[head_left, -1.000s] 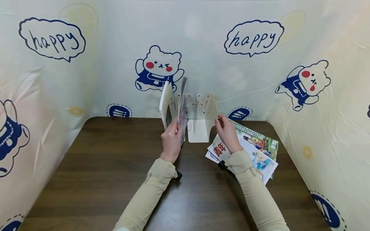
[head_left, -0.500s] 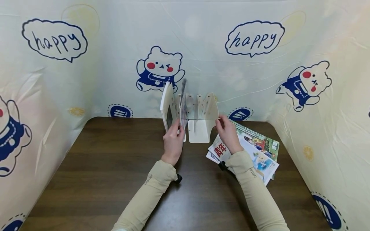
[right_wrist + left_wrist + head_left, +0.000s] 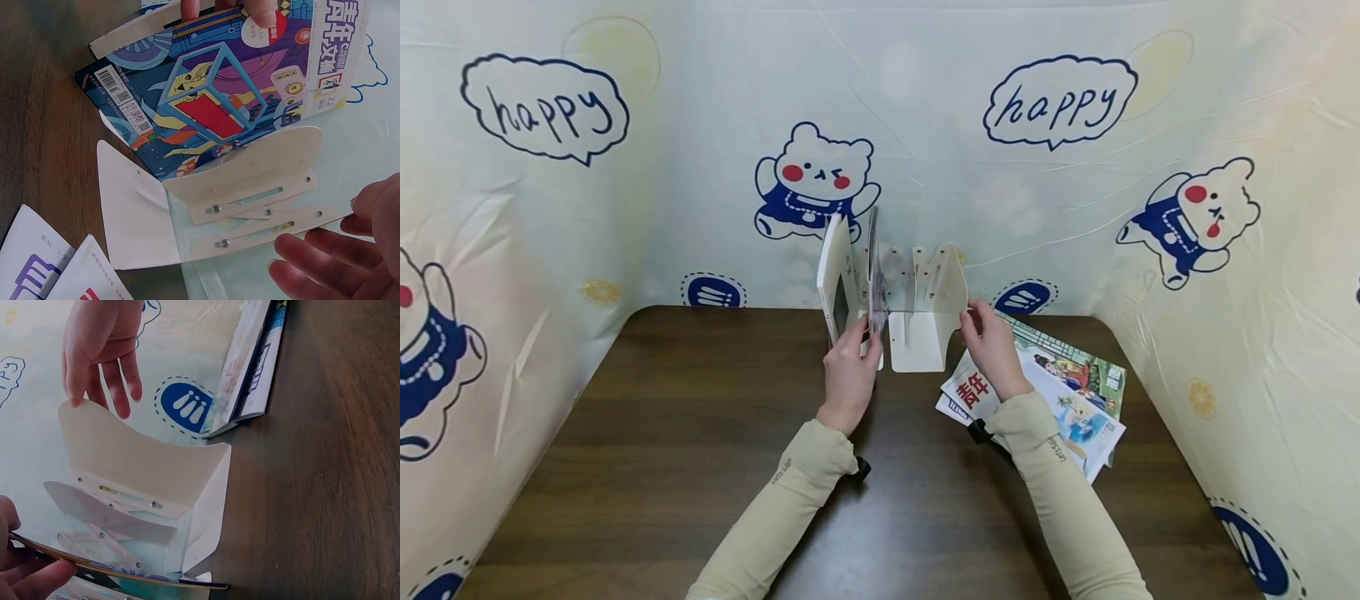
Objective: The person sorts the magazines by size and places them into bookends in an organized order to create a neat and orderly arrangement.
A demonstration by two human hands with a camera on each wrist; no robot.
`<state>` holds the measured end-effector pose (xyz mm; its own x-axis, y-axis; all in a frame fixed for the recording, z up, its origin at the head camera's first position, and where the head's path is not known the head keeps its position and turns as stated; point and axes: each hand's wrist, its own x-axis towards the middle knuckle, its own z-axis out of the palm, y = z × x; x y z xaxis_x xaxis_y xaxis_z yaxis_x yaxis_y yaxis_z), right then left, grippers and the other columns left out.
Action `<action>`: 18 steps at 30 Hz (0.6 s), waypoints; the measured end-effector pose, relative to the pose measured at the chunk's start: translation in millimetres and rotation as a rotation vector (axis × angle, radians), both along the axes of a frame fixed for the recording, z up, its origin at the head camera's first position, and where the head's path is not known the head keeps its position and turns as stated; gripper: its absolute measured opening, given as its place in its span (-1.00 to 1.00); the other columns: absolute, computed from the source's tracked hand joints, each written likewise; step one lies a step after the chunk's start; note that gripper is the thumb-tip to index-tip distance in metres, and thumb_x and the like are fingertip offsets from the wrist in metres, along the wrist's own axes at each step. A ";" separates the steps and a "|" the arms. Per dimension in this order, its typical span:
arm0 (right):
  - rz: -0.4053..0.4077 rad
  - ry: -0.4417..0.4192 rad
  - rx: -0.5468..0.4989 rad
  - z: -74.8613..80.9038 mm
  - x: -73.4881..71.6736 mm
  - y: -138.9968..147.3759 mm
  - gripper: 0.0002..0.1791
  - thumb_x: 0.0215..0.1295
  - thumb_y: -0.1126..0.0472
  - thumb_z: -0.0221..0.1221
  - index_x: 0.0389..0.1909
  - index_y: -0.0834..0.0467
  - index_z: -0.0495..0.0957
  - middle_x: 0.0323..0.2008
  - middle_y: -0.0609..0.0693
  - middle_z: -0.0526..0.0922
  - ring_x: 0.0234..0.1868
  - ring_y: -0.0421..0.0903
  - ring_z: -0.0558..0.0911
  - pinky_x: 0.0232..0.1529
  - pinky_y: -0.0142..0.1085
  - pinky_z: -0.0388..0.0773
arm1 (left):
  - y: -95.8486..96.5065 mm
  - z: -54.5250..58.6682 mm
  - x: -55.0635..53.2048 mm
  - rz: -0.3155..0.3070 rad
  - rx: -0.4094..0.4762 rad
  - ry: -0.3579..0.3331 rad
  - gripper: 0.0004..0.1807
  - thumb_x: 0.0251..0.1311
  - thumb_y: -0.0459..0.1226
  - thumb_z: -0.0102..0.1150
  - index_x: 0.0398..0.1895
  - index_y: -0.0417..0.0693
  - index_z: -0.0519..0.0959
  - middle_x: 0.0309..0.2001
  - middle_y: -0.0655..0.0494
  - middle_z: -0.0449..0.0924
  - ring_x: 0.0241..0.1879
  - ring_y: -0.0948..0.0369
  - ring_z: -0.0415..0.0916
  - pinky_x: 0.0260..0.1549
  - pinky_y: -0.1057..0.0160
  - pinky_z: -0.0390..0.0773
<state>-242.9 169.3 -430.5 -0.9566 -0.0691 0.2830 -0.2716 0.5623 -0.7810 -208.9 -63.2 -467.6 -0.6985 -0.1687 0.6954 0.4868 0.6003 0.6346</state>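
Observation:
In the head view, my left hand [image 3: 850, 379] pinches a magazine [image 3: 206, 94] by its near edge. The magazine has a colourful blue and purple cover and stands on edge in a white expanding book rack [image 3: 917, 343]. At the rack's right end, my right hand [image 3: 992, 346] holds the edge of the end panel [image 3: 137, 437] between thumb and fingers. A white-edged book [image 3: 833, 275] stands upright at the rack's left side, just left of the magazine. The rack's slotted metal linkage [image 3: 269, 212] shows between its panels.
Several magazines [image 3: 1086, 429] lie fanned out on the table's right side, partly under my right wrist. The dark wooden table [image 3: 662, 442] ends at the back against a printed curtain [image 3: 925, 167] with bears and "happy" bubbles.
The magazine in my left hand has gone slightly deeper into the rack, and its top has shifted a little left. My right hand stays on the end panel.

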 end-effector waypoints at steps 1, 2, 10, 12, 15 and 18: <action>0.000 -0.002 0.001 0.0 -0.1 0.0 -0.62 0.65 0.18 0.03 0.35 0.19 0.44 0.11 0.25 0.66 -0.06 0.23 0.74 -0.04 0.01 0.76 | 0.1 0.1 0.6 -0.001 0.004 -0.006 -0.68 0.38 -0.40 0.27 0.16 -0.29 0.65 -0.02 -0.18 0.74 -0.07 -0.03 0.76 -0.19 0.04 0.78; -0.002 -0.005 0.001 -0.1 -0.2 -0.2 -0.62 0.64 0.19 0.03 0.35 0.19 0.44 0.11 0.25 0.66 -0.06 0.22 0.74 -0.04 0.01 0.76 | 0.2 0.3 1.2 -0.004 0.009 -0.014 -0.67 0.38 -0.39 0.27 0.17 -0.30 0.65 -0.02 -0.19 0.74 -0.07 -0.03 0.76 -0.18 0.04 0.78; -0.001 -0.013 0.000 -0.3 1.3 -1.1 -0.61 0.66 0.16 0.01 0.38 0.18 0.42 0.15 0.26 0.64 -0.06 0.20 0.74 -0.03 -0.01 0.76 | -3.0 2.3 4.8 -0.040 0.045 -0.059 -0.71 0.40 -0.39 0.26 0.13 -0.30 0.65 -0.02 -0.19 0.74 -0.06 -0.04 0.76 -0.18 -0.05 0.77; 0.001 -0.004 0.000 0.1 1.8 -0.8 -0.60 0.66 0.17 0.01 0.38 0.19 0.42 0.16 0.26 0.64 -0.07 0.20 0.74 -0.04 -0.01 0.76 | -4.6 2.9 5.8 -0.055 0.050 -0.071 -0.74 0.41 -0.37 0.25 0.10 -0.28 0.65 -0.03 -0.18 0.74 -0.06 -0.04 0.75 -0.17 -0.08 0.77; -0.005 0.009 -0.002 0.3 2.0 -0.9 -0.62 0.65 0.17 0.02 0.37 0.18 0.44 0.13 0.24 0.65 -0.10 0.18 0.75 -0.06 -0.01 0.77 | -6.6 3.6 7.3 -0.076 0.055 -0.080 -0.76 0.44 -0.35 0.23 0.07 -0.27 0.66 -0.04 -0.19 0.74 -0.07 -0.05 0.75 -0.16 -0.09 0.76; -0.005 0.011 0.000 0.3 1.7 -1.0 -0.63 0.65 0.18 0.03 0.36 0.18 0.44 0.11 0.24 0.66 -0.11 0.18 0.75 -0.07 -0.01 0.77 | -8.2 3.6 8.5 -0.079 0.050 -0.087 -0.77 0.44 -0.32 0.23 0.05 -0.27 0.67 -0.06 -0.19 0.75 -0.09 -0.06 0.76 -0.16 -0.08 0.77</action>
<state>-241.2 168.2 -430.2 -0.9537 -0.0646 0.2938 -0.2778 0.5638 -0.7778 -200.4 -71.4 -464.0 -0.7684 -0.1440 0.6236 0.4730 0.5286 0.7049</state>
